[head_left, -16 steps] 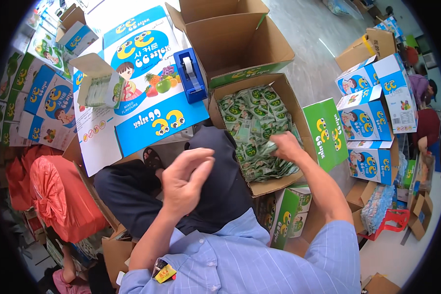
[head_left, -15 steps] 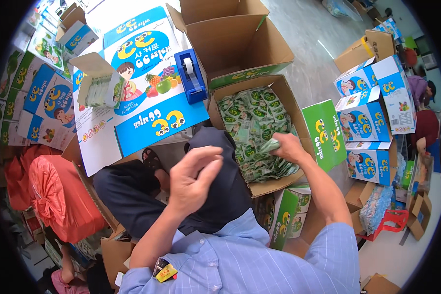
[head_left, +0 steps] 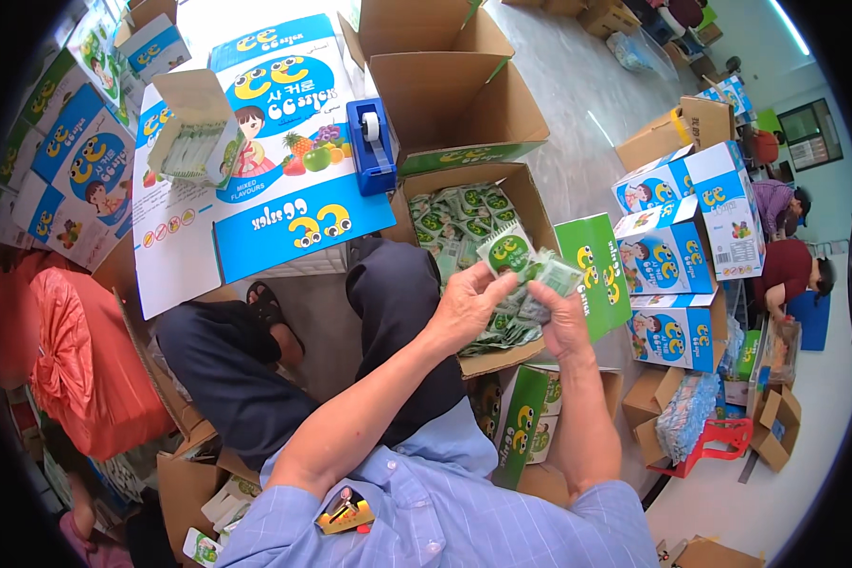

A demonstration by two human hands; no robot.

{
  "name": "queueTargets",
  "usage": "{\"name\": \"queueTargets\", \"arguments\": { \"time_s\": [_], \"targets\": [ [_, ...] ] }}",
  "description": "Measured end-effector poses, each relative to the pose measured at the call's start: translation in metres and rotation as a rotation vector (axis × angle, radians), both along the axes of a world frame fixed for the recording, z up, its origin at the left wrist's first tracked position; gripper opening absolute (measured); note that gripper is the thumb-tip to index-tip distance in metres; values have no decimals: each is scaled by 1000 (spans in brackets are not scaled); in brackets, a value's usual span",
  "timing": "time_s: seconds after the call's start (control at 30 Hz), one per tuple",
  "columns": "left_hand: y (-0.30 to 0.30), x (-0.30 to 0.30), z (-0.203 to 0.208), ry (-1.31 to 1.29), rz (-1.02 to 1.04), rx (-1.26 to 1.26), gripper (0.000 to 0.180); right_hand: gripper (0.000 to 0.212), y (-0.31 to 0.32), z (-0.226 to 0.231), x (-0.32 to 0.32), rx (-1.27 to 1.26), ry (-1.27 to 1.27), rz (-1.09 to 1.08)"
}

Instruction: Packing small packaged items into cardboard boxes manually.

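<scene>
Above an open carton [head_left: 530,194] of small green-and-white sachets [head_left: 450,216], my two hands are close together. My left hand [head_left: 466,308] pinches one flat sachet [head_left: 507,248] by its lower edge. In my right hand [head_left: 566,322] is a small bunch of sachets [head_left: 556,275], gripped between thumb and fingers. The bunch partly overlaps the carton's contents, and how many it has cannot be made out. On the flat printed cardboard to the left stands a small open box [head_left: 227,161] holding a row of upright sachets.
A blue tape dispenser [head_left: 373,147] rests on the printed cardboard [head_left: 303,222]. Beyond the carton stands a larger open brown carton [head_left: 454,104]. Red plastic bags [head_left: 90,364] lie at left; blue-white boxes [head_left: 667,256] are stacked at right. Other people [head_left: 790,275] are at far right.
My right hand has lifted sachets out of the carton toward me. My left hand has moved right and now pinches a single sachet. The view has shifted slightly.
</scene>
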State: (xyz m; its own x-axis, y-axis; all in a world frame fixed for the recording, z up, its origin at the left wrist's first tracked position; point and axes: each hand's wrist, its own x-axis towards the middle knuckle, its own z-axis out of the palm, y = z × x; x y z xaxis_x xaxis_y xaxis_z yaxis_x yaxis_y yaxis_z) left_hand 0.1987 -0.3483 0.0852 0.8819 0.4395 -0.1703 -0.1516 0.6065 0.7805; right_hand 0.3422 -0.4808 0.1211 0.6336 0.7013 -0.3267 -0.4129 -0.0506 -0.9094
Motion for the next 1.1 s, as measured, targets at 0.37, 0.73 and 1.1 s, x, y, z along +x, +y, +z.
{"name": "queueTargets", "arguments": {
  "time_s": [0.37, 0.73, 1.1],
  "targets": [
    [3, -33, 9, 160, 88, -211, 32, 48, -16, -31, -28, 154, 263, -109],
    [5, -50, 25, 141, -195, -54, 42, 44, -10, 18, -58, 150, -76, -115],
    [-16, -108, 41, 62, 123, 88, 49, 110, 21, 12, -127, 28, -567, 409]
  ]
}}
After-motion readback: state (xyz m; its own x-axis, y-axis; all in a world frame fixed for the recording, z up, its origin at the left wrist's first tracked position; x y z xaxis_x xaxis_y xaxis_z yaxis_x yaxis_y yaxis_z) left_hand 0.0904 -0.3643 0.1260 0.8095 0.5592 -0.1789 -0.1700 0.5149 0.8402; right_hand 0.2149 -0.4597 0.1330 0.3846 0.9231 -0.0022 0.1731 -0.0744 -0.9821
